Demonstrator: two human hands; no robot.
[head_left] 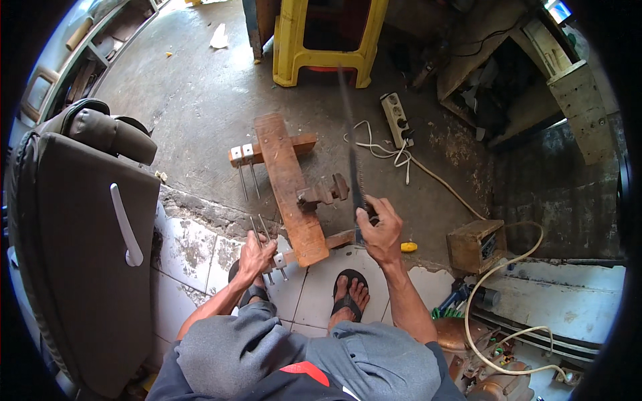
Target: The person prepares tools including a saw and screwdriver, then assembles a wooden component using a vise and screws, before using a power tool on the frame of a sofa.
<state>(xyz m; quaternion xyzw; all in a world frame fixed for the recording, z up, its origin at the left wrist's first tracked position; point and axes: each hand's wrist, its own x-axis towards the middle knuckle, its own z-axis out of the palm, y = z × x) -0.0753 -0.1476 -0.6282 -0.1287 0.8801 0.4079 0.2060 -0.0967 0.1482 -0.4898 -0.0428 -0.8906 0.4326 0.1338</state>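
Note:
In my right hand point(381, 229) is a handsaw, its dark handle inside my closed fingers. The long thin saw blade point(352, 127) points away from me, teeth along its right edge, its far end blurred. Between the two hands a wooden plank stand point(284, 180) with cross pieces rests on the floor. A small rusty vise point(319, 195) is fixed on the plank. My left hand point(256, 255) is closed around a pair of thin metal rods point(262, 226) beside the near cross piece, next to white blocks point(279, 260). More rods point(249, 182) stick out from the far cross piece.
A yellow plastic stool point(287, 60) stands ahead. To the right lie a power strip point(396, 120) with a white cable, a yellow object point(408, 247) and a small wooden box point(476, 245). A brown padded seat point(87, 247) is on the left. Tools and a copper-coloured motor point(461, 333) are at lower right.

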